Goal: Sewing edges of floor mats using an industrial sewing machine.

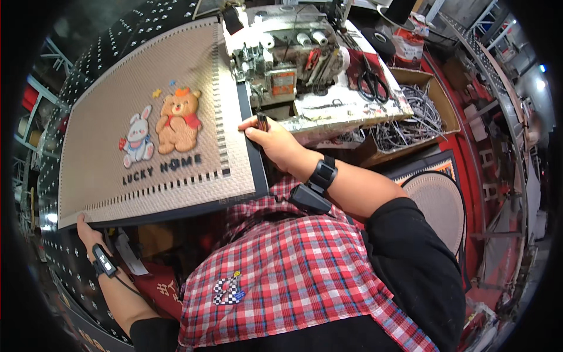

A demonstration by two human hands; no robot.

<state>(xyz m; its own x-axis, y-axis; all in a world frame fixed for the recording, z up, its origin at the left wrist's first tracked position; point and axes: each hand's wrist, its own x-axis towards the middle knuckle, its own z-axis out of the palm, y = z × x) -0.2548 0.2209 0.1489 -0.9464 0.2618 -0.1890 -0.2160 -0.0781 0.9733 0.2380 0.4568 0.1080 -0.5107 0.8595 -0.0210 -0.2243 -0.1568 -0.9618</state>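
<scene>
A beige floor mat (pixel 105 129) with a rabbit, a bear, dark lettering and a black border is spread out at the left. My left hand (pixel 89 234) grips its near left corner, thumb on top and the other fingers hidden beneath. At the right edge of the mat, my right hand (pixel 277 144) is closed, with the thumb reaching over the border. A small dark stick-like object (pixel 262 121) pokes up from that hand; its kind is not clear. Just beyond the right hand stands an overlock sewing machine (pixel 287 64), close to the mat's right edge.
Black-handled scissors (pixel 373 85) lie on the machine's white table (pixel 328 108). To the right, a cardboard box (pixel 448 108) holds tangled grey trimmings (pixel 419 114). Several more mats, among them a round-patterned mat (pixel 434 205), lean at my right. A dark studded surface (pixel 117 35) extends beneath the mat.
</scene>
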